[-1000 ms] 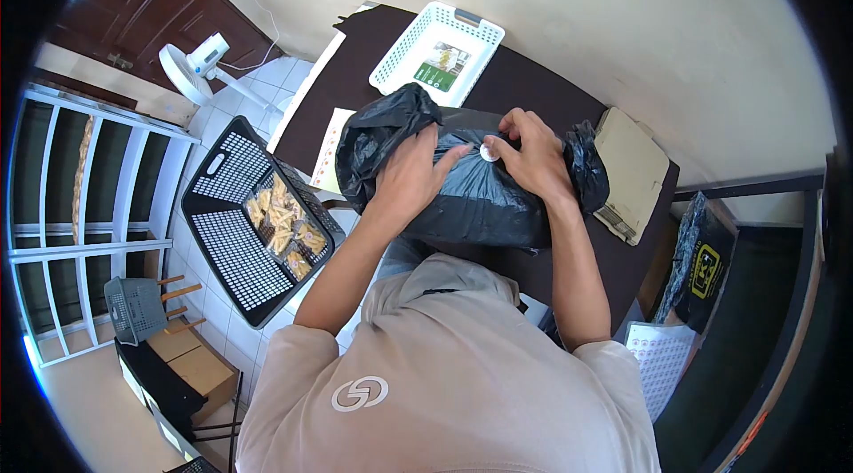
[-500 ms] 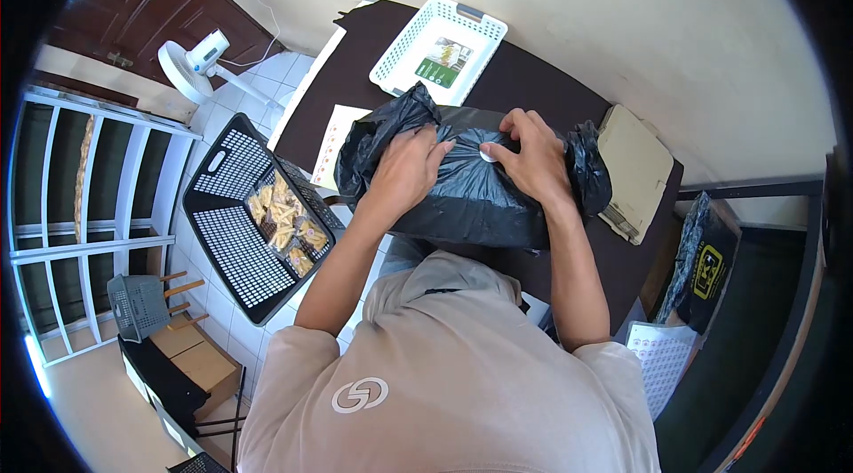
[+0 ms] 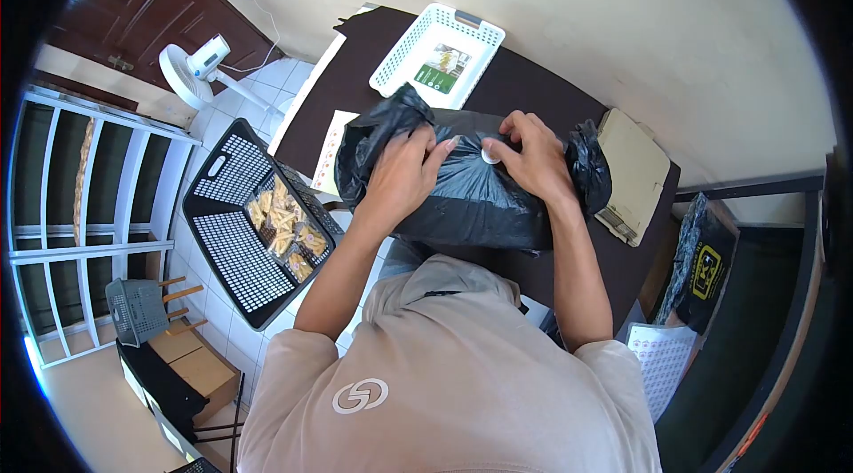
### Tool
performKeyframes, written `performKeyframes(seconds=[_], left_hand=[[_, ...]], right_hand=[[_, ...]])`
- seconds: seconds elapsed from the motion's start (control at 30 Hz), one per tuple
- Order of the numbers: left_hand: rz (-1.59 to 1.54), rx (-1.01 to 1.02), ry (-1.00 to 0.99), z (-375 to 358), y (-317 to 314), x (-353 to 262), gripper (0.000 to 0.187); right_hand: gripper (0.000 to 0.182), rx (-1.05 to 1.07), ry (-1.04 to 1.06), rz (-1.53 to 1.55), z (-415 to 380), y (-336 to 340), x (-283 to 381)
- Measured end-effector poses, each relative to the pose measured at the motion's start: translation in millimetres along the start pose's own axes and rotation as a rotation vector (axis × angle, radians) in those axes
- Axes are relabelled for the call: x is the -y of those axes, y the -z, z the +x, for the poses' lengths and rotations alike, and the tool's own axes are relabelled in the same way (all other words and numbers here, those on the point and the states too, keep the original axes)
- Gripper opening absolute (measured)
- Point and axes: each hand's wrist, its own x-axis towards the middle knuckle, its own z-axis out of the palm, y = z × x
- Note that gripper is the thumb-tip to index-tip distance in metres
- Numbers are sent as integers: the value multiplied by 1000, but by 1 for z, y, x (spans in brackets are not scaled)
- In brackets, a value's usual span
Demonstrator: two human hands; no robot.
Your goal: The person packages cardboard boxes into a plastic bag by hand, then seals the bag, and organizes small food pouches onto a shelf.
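A full black plastic bag (image 3: 480, 220) lies on the dark tabletop, right in front of my body. Its film is pulled toward a small round white piece (image 3: 490, 154) on the upper middle. My left hand (image 3: 406, 173) grips the gathered plastic at the bag's left end, with the thumb pointing toward the middle. On the other side, my right hand (image 3: 530, 156) has its thumb at the white piece and its fingers bent over the film. A second bunched end of plastic sticks out to the right of my right wrist.
A white basket (image 3: 383, 75) with a printed card stands behind the bag. A beige flat case (image 3: 633, 173) lies at the right. A black crate (image 3: 233, 286) with packets of yellowish pieces is at the left, near a white fan (image 3: 187, 75).
My left hand has shifted very slightly left and down with the bunched plastic. My right hand stays at the white piece.
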Motion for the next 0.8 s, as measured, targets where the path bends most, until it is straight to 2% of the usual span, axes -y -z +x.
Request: performKeyframes(seconds=[0.03,0.1,0.23,0.3,0.37,0.43,0.5,0.53,0.57,0.67,0.7,0.77,0.8], left_hand=[[0,-3,-2,1,2,-2,25],[10,-79,-184,0,5,-5,23],[-30,-56,-261,-9,25,-33,18],[-182,-62,-246,-14,41,-48,13],[-197,-298,-381,-9,50,-41,7],[-176,-479,-353,2,57,-27,12],[-205,-521,-268,15,61,-18,24],[-169,-517,-277,24,62,-5,48],[-169,-525,-288,28,64,0,48],[-135,-247,-139,32,67,15,89],[-134,-255,-142,32,68,18,89],[-149,-24,-59,29,70,20,86],[-142,-23,-44,29,69,23,82]], right_hand=[[39,2,15,-5,0,0,0],[39,-1,-8,-43,-1,-4,4],[39,-7,-31,-81,-1,-5,6],[39,-9,-12,-51,-5,-1,5],[39,-11,12,-22,-6,2,6],[35,28,-12,-38,-10,3,8],[35,13,4,-42,-15,2,13],[34,-6,19,-47,-15,2,15],[34,-17,27,-48,-16,4,16],[26,-41,55,119,-32,12,24],[26,-43,63,117,-40,25,33],[18,-59,194,419,-63,56,54],[16,-124,231,499,-73,71,56]])
